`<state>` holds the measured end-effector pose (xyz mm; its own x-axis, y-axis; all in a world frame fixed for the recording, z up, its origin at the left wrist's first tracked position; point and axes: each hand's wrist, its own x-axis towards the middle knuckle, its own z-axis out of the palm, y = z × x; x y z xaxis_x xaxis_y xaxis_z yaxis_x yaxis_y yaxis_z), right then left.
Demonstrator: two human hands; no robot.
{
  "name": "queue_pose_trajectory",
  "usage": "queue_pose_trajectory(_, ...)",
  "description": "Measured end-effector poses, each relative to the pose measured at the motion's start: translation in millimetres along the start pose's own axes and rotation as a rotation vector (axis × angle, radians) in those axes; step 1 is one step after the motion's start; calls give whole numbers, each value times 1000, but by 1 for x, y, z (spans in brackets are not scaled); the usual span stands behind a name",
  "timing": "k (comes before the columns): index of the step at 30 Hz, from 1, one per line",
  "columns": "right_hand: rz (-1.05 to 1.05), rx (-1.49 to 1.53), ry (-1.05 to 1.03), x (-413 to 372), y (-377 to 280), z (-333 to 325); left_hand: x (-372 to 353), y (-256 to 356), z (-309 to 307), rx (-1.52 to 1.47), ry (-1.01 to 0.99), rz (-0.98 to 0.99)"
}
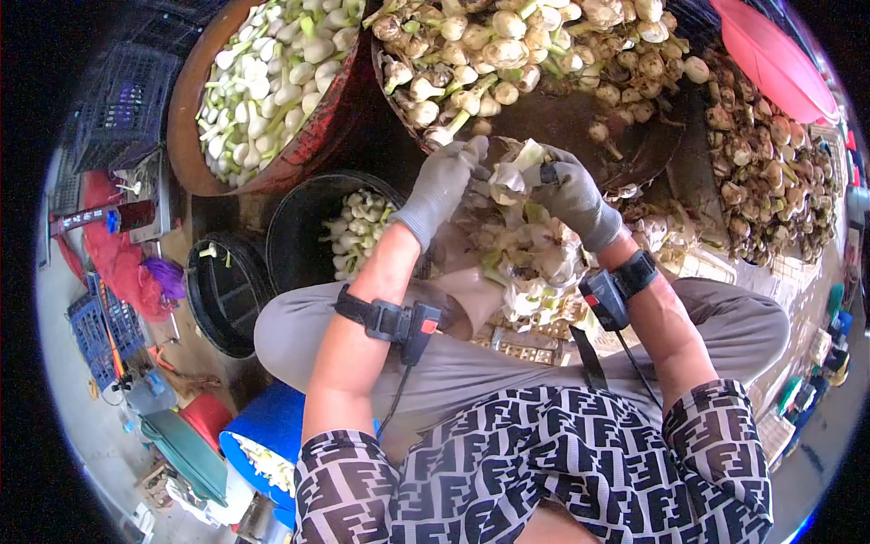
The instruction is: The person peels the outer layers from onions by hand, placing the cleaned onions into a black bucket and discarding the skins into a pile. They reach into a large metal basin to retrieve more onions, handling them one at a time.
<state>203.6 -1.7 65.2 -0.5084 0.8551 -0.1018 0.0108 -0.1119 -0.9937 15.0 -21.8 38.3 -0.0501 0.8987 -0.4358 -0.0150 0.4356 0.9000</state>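
Between my gloved hands is a garlic bulb (514, 174) with loose, papery outer skin. My left hand (442, 189) is closed, its pinched fingertips at the bulb's left edge. On the other side, my right hand (577, 198) curls its fingers around the bulb's skin, and a small dark piece shows at those fingertips. Right below the hands lies a heap of peeled-off garlic skins (544, 258), spread over my lap. Just beyond them stands a wide round tub (648, 154) with many unpeeled garlic bulbs (507, 45), stems still on.
A rusty-red drum (183, 136) of cleaned white garlic stands at upper left. Nearer are a black bucket (288, 218) with some garlic and another black tub (227, 313). Dirty garlic (770, 172) is piled at right under a pink basin (779, 59). A blue barrel (263, 422) sits at lower left.
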Motion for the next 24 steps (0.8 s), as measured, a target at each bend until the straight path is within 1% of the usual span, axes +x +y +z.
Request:
queue_pose_trajectory(3, -208, -258, -13, 0, 3, -7, 8, -10, -3, 275, -92, 190)
queue_pose_trajectory(4, -149, -260, 14, 0, 16, -12, 9, -13, -3, 216, -133, 194)
queue_pose_trajectory(6, -120, -193, 13, 0, 10, -11, 8, -8, -3, 102, -212, 202)
queue_pose_trajectory(7, -105, -159, 13, 0, 9, -10, 6, -6, -2, 156, -223, 113)
queue_pose_trajectory(9, -237, -290, -173, 3, 18, -25, -6, 16, 5, 258, -246, -65)
queue_pose_trajectory(10, -298, -357, -266, 2, 23, -31, -4, 14, 4, 357, -285, -14)
queue_pose_trajectory(11, -131, -277, -377, 0, 11, -30, -1, 13, 2, 454, -323, 39)
queue_pose_trajectory(12, 4, -280, -513, -6, 11, -32, 0, 12, 1, 551, -358, 94)
queue_pose_trajectory(13, 139, -280, -647, -13, 11, -33, 1, 11, 2, 493, -364, -24)
queue_pose_trajectory(15, 436, -890, -956, -27, -23, -12, 0, 17, 5, 372, -374, -262)
queue_pose_trajectory(16, 313, -1156, -1063, -40, -24, -11, 1, 11, 5, 452, -349, -102)
queue_pose_trajectory(17, 250, -1284, -981, -47, -28, -17, 1, 4, 6, 529, -325, 61)
queue_pose_trajectory(18, 363, -1249, -875, -45, -29, -22, 2, -2, 7, 603, -299, 225)
queue_pose_trajectory(19, 469, -1211, -769, -38, -30, -26, 5, -7, 7, 618, -315, 248)
queue_pose_trajectory(21, 306, -1154, -347, -30, -28, -27, 6, -7, 8, 655, -347, 291)
queue_pose_trajectory(22, 273, -1021, -238, -26, -24, -30, 4, -7, 8, 640, -314, 285)
queue_pose_trajectory(24, 183, -960, -108, -19, -9, -23, 0, -4, 11, 609, -246, 282)
